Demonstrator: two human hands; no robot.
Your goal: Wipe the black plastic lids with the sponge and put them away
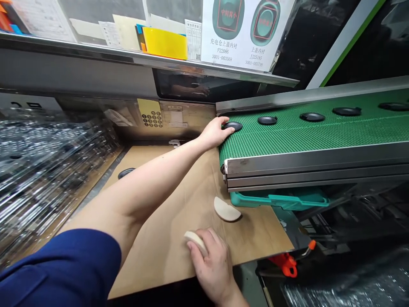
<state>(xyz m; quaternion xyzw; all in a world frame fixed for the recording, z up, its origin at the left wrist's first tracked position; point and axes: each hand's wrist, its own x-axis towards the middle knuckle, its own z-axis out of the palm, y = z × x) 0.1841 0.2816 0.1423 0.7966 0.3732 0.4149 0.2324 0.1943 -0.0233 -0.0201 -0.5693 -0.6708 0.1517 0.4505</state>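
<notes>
1. Two bare hands work at the near end of a green mesh conveyor belt [287,132]. The left hand [215,133] reaches out from a blue sleeve [60,264], and its fingers [220,123] lie on a black round disc [234,126] at the belt's end. This grip curves over the disc, but I cannot tell if it is really clamped.
2. The right hand [212,266], in front of the belt, has its grip closed on a cream half-moon pad [194,241], and presses it to a brown cardboard tabletop [159,247].
3. A second cream half-moon pad [226,209] lies just in front of the belt, and a loose black disc [126,172] lies well left of it. More black discs [312,117] stand in a row along the belt.
4. If the belt runs while the left grip is loose, the disc could slip over the end and drop toward the teal plastic tray [277,199] under the belt. A careless wrist could also push the loose pad.
5. The discs look thin, dark and glossy. The pads look pale, soft and smooth on the curved edge.
</notes>
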